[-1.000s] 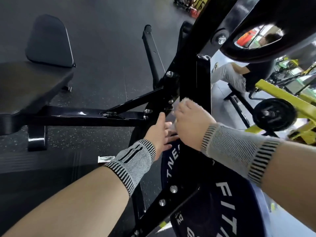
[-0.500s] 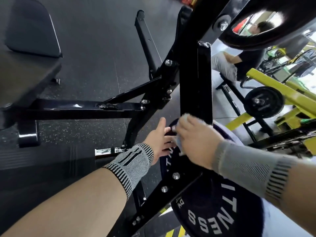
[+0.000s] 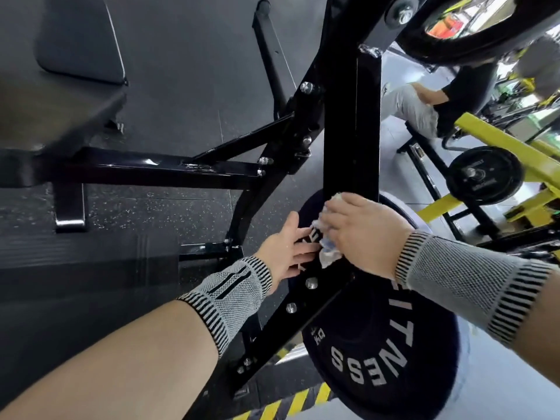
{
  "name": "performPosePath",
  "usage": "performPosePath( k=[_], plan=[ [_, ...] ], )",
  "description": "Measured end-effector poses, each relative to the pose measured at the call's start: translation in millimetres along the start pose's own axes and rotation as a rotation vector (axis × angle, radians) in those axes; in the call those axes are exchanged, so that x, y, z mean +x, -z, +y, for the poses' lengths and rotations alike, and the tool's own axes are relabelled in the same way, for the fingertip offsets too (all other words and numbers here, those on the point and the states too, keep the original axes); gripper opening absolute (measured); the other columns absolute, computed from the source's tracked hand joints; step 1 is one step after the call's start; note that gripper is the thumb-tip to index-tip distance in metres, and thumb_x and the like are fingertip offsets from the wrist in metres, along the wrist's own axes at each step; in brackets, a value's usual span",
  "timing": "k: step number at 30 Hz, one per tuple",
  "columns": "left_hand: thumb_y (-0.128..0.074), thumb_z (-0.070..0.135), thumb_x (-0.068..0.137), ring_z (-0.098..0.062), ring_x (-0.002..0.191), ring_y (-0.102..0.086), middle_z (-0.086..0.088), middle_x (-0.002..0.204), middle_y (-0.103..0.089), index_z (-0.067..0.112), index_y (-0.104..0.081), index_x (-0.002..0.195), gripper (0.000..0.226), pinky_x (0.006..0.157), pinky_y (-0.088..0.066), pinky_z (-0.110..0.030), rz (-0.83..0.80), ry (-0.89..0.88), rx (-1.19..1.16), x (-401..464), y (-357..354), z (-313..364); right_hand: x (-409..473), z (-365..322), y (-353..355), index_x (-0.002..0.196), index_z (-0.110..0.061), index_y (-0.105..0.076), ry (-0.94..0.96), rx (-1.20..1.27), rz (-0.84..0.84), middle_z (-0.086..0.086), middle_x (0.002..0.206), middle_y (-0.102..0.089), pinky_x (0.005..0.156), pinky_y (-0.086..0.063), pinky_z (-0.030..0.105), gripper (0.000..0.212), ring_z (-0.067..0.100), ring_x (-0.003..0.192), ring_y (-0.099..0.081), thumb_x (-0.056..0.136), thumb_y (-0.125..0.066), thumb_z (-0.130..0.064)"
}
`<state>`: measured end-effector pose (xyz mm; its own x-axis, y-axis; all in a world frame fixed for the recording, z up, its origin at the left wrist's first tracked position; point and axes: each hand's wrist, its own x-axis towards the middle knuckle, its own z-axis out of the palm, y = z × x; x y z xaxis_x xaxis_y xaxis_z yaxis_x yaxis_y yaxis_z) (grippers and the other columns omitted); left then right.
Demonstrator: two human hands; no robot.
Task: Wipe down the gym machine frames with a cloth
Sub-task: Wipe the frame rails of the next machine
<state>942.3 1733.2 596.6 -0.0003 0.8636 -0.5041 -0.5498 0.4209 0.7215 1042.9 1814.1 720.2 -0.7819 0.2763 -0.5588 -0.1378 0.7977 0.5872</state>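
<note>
My right hand (image 3: 360, 234) has its grip closed on the cloth (image 3: 327, 250), pressing it low on the black upright (image 3: 353, 131). My left hand (image 3: 285, 253) lies flat and empty on the plate (image 3: 378, 359). I judge most frames, like the crossbar (image 3: 169, 171), remain unwiped.

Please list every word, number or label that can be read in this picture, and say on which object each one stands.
"TNESS", white raised letters, likely the end of a longer word, on the dark weight plate.
Letters beside the left hand on the same plate: partly hidden, not readable.
Small marking near the plate's hub, perhaps a weight in kg: too blurred to read.
Embossed text on the far black plate: too small to read.
</note>
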Motion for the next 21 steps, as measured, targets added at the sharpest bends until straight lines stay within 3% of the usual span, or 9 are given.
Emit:
performPosePath(
  k=[3,6,8,10,13,17,21],
  plan=[
    [-0.014,0.064,0.096,-0.016,0.115,-0.058,-0.002,0.123,-0.066,0.024,-0.043,0.142,0.068,0.097,-0.036,-0.038,0.02,-0.005,-0.001,-6.7,-4.5,-7.1,3.9,9.4,8.6,0.147,-0.005,-0.03,-0.182,-0.07,0.066,0.009,0.147,-0.036,0.115,-0.017,0.046,0.069,0.031,0.137,-0.024,0.088,-0.006,-0.031],
    [-0.016,0.065,0.096,-0.014,0.115,-0.058,0.0,0.125,-0.065,0.024,-0.044,0.142,0.068,0.096,-0.036,-0.036,0.059,-0.015,0.014,-13.5,-10.7,-18.9,-8.8,-30.7,-7.6,0.132,-0.01,-0.051,0.018,-0.098,-0.03,0.011,0.131,-0.05,0.104,-0.031,0.048,0.066,0.036,0.124,-0.037,0.089,-0.007,-0.034],
    [-0.016,0.065,0.096,-0.014,0.119,-0.056,0.002,0.129,-0.063,0.024,-0.046,0.141,0.067,0.098,-0.036,-0.038,0.078,-0.03,0.032,-18.2,-17.1,-25.6,-17.1,-38.9,-11.3,0.127,-0.013,-0.055,0.122,-0.047,-0.053,0.007,0.132,-0.049,0.105,-0.031,0.045,0.059,0.032,0.124,-0.039,0.094,-0.014,-0.04],
    [-0.016,0.063,0.097,-0.015,0.125,-0.051,0.002,0.133,-0.06,0.024,-0.048,0.139,0.066,0.104,-0.033,-0.041,0.107,-0.054,0.045,-22.2,-24.3,-31.7,-13.8,-21.6,-7.4,0.13,-0.017,-0.055,0.016,0.016,0.038,0.009,0.141,-0.042,0.11,-0.027,0.044,0.055,0.03,0.131,-0.034,0.094,-0.019,-0.037],
    [-0.016,0.062,0.098,-0.014,0.13,-0.046,0.004,0.134,-0.058,0.024,-0.053,0.135,0.065,0.114,-0.028,-0.045,0.18,-0.101,0.057,-24.6,-34.2,-45.6,-22.5,-15.0,-1.9,0.12,-0.012,-0.062,-0.185,-0.044,0.193,0.011,0.122,-0.054,0.103,-0.035,0.048,0.052,0.034,0.118,-0.043,0.088,-0.025,-0.03],
    [-0.019,0.057,0.1,-0.007,0.119,-0.051,0.005,0.133,-0.059,0.02,-0.059,0.129,0.062,0.116,-0.027,-0.042,0.313,-0.141,0.063,-24.6,-40.1,-69.7,-34.9,-65.4,-17.6,0.127,-0.01,-0.055,0.056,-0.074,-0.033,0.01,0.125,-0.053,0.105,-0.03,0.048,0.047,0.034,0.117,-0.042,0.099,-0.023,-0.032],
    [-0.02,0.056,0.1,-0.007,0.109,-0.054,0.002,0.135,-0.058,0.015,-0.053,0.135,0.063,0.113,-0.03,-0.041,0.293,-0.122,-0.065,-30.3,-42.5,-84.7,2.8,-76.1,-22.4,0.138,-0.009,-0.045,-0.029,-0.051,-0.165,0.014,0.142,-0.044,0.111,-0.023,0.047,0.049,0.035,0.132,-0.034,0.1,-0.03,-0.036]
  ],
)
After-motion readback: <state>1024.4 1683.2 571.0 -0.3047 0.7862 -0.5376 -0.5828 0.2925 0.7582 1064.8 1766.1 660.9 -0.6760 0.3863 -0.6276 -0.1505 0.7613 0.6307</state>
